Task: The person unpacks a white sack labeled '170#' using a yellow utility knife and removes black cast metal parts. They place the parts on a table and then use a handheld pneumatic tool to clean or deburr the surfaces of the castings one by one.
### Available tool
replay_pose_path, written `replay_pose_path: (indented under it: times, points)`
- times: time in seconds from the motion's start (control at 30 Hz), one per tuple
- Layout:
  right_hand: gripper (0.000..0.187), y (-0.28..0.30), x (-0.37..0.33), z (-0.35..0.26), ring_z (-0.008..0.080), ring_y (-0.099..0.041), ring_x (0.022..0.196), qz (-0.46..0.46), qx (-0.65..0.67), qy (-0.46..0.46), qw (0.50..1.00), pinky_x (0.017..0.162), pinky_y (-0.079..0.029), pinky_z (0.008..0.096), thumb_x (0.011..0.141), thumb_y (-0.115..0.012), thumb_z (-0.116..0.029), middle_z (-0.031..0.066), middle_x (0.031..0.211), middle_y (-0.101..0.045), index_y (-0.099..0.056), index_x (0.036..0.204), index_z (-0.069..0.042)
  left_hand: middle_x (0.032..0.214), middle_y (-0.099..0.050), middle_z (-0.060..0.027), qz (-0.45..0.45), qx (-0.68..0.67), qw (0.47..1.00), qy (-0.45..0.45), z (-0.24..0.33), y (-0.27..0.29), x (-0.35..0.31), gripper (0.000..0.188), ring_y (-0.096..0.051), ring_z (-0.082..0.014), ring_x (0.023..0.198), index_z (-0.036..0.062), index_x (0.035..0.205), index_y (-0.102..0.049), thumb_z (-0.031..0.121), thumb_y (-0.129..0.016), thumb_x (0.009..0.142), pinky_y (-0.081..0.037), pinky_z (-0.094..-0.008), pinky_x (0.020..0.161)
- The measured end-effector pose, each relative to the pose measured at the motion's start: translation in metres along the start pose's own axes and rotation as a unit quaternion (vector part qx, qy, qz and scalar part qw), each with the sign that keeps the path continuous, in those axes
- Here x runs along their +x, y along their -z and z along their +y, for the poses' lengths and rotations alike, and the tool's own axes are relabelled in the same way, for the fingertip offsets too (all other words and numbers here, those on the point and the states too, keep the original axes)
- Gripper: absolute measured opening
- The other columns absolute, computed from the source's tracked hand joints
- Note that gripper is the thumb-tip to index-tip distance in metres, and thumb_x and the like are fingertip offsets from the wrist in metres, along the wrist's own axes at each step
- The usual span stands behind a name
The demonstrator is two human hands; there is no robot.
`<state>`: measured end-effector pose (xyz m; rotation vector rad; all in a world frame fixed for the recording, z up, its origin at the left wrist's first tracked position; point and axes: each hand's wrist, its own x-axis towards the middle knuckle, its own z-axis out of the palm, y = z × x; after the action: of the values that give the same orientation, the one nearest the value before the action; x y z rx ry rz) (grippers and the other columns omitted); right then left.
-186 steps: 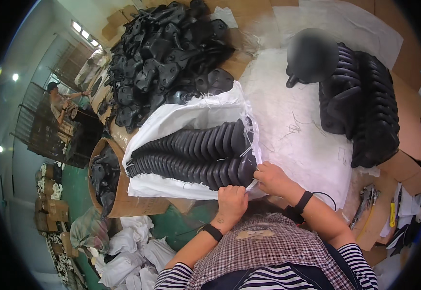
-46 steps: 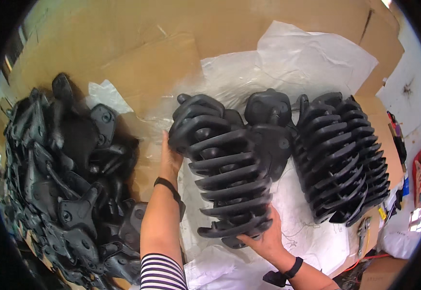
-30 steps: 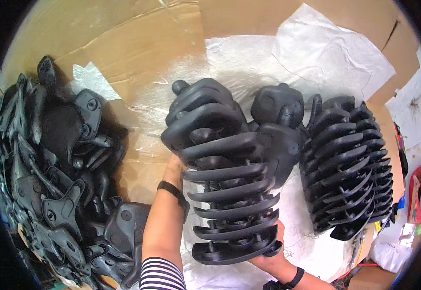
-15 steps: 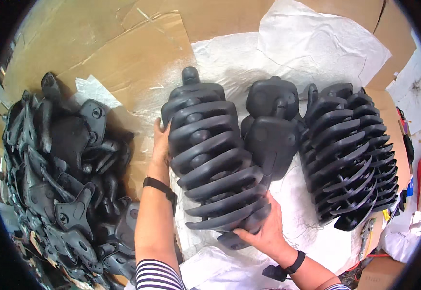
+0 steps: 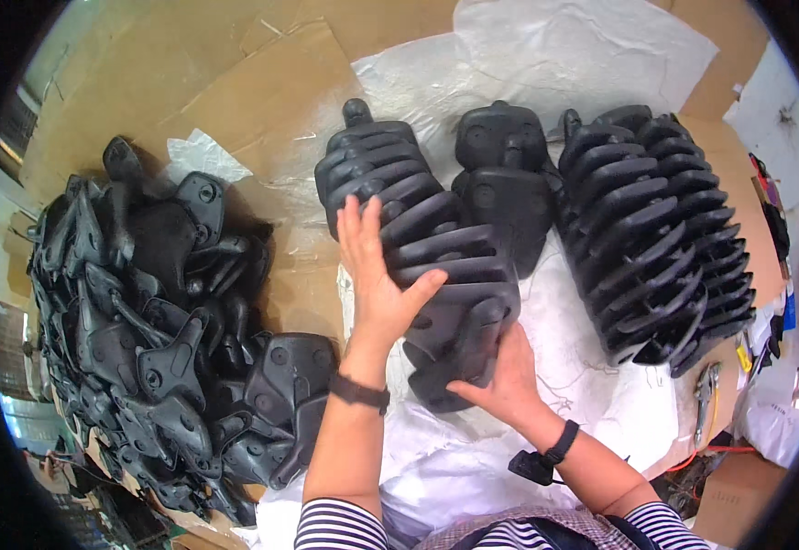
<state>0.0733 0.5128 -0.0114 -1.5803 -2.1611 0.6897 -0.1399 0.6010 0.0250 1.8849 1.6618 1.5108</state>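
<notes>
A long row of overlapping black moulded parts (image 5: pixel 381 174) lies in front of me, with smooth curved edges and a rounded knob at its far end. My left hand (image 5: pixel 372 270) rests against the row's left side, fingers outstretched and thumb spread over the nearer parts. At the near right end, my right hand (image 5: pixel 505 385) grips the last black moulded part (image 5: pixel 450 371), its thumb across the front and its fingers partly hidden behind the side. Just right of the row sit paired black parts (image 5: pixel 508 202), lying flat with their broad faces up.
A tangled heap of similar black parts (image 5: pixel 134 339) stands at the left. Two more neat rows (image 5: pixel 638 229) lie at the right. White sheeting (image 5: pixel 592 321) and brown cardboard (image 5: pixel 271 119) are underneath. Pliers (image 5: pixel 706 399) lie near the right edge.
My left hand has moved from the row's far left side to its nearer part, with fingers now spread. The row's near parts have shifted and tilted. My right hand stays at the near end.
</notes>
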Motion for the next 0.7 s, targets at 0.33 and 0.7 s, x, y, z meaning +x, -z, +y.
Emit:
replay_pose_path:
  times: [0.33, 0.7]
  points:
    - [0.109, -0.005, -0.030, 0.020, 0.0429, -0.035, 0.126, 0.013, -0.018, -0.019, 1.000, 0.104, -0.034, 0.0464, 0.060, -0.084, -0.039, 0.0302, 0.143, -0.026, -0.025, 0.139, 0.008, 0.152, -0.013, -0.0253, 0.037, -0.100, 0.979, 0.176, 0.037, -0.002, -0.093, 0.100, -0.011, -0.0376, 0.142, -0.0020, 0.147, -0.012, 0.042, -0.070, 0.079, -0.010, -0.0445, 0.115]
    - [0.050, -0.064, -0.223, 0.051, 0.0374, -0.059, 0.094, -0.378, 0.097, 0.117, 0.913, 0.085, -0.047, 0.0455, 0.079, -0.066, -0.026, 0.0207, 0.104, -0.063, -0.055, 0.121, -0.001, 0.151, -0.015, -0.0283, 0.089, -0.120, 0.936, 0.319, 0.068, -0.029, -0.139, 0.111, -0.016, -0.0363, 0.141, -0.0044, 0.147, -0.006, 0.040, -0.077, 0.074, -0.014, -0.0390, 0.115]
